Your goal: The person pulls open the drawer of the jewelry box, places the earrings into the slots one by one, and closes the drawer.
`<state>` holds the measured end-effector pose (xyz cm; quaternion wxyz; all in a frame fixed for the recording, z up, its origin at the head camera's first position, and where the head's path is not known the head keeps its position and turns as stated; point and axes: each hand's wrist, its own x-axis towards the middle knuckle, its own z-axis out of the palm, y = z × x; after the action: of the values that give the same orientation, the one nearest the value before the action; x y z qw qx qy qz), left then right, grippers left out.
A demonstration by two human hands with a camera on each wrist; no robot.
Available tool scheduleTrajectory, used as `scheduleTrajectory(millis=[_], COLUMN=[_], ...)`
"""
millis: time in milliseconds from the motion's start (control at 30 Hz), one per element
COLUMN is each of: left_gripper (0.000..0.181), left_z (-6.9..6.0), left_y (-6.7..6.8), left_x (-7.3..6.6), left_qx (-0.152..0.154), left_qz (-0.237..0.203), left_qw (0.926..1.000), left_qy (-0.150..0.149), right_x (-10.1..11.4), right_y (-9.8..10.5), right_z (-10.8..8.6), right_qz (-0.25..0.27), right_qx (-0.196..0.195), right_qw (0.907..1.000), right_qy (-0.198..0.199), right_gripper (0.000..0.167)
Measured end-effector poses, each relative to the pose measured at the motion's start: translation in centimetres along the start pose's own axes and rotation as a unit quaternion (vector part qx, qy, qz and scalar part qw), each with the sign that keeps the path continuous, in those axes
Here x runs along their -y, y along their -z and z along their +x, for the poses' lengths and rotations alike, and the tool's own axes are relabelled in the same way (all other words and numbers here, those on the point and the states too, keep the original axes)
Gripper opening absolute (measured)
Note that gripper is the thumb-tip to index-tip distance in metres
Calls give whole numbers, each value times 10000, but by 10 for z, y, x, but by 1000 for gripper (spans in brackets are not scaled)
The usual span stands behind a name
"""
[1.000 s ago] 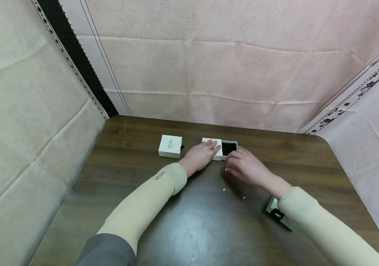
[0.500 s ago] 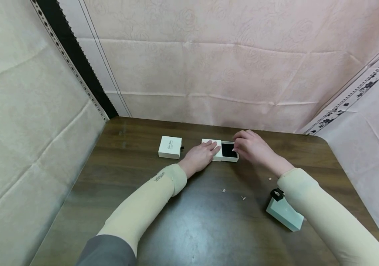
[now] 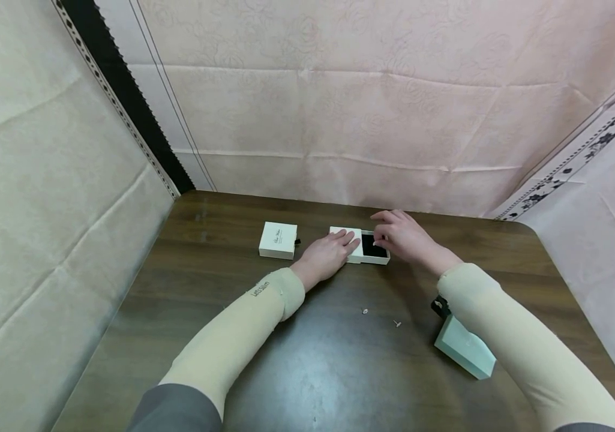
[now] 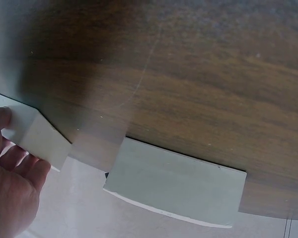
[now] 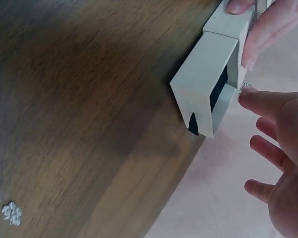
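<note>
My left hand (image 3: pixel 326 258) lies over the sleeve of a white box (image 3: pixel 338 230). In the left wrist view, thumb and fingers of the left hand (image 4: pixel 15 193) grip the box (image 4: pixel 42 141) from opposite sides. Its drawer (image 3: pixel 376 260), with a dark lining, is pulled out to the right. Over the drawer's right end is my right hand (image 3: pixel 407 240). In the right wrist view, a small silvery piece (image 5: pixel 246 85) is at the right hand's (image 5: pixel 283 134) fingertips, beside the drawer's open top; the other fingers are spread. The drawer (image 5: pixel 201 64) has a black tab.
Another white box (image 3: pixel 277 239) stands left of the left hand. Two small shiny pieces, one (image 3: pixel 365 311) left of the other (image 3: pixel 397 324), lie on the brown table (image 3: pixel 307 372). A mint-green box (image 3: pixel 464 348) with a black part is beside the right sleeve. Cloth (image 3: pixel 339 120) hangs behind.
My right hand has moved from the drawer's front right to above its back right part. The mint box shows more from under the sleeve. My left hand has stayed on the white box.
</note>
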<state>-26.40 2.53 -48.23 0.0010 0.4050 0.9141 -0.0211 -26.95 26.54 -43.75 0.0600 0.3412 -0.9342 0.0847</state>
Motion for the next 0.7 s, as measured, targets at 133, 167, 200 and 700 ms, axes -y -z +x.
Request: scheduleTrajectory(millis=[133, 167, 200, 700], left_gripper=[52, 52, 52, 52], left_z=[0, -1, -1, 1], left_y=[-2, -2, -2, -5], left_x=[0, 0, 0, -2], left_qx=[-23, -42, -62, -93], left_qz=[113, 125, 134, 169], left_qw=[9999, 9999, 9999, 9998], left_qy=[-8, -7, -8, 15], right_x=[-1, -1, -2, -6], right_y=[-4, -5, -6, -17], right_z=[6, 8, 9, 19], right_qz=[58, 56, 49, 97], right_qx=[240, 313, 376, 493], right_qw=[9997, 9994, 9992, 9987], right_qy=[-85, -121, -153, -17], right_gripper=[11, 11, 12, 14])
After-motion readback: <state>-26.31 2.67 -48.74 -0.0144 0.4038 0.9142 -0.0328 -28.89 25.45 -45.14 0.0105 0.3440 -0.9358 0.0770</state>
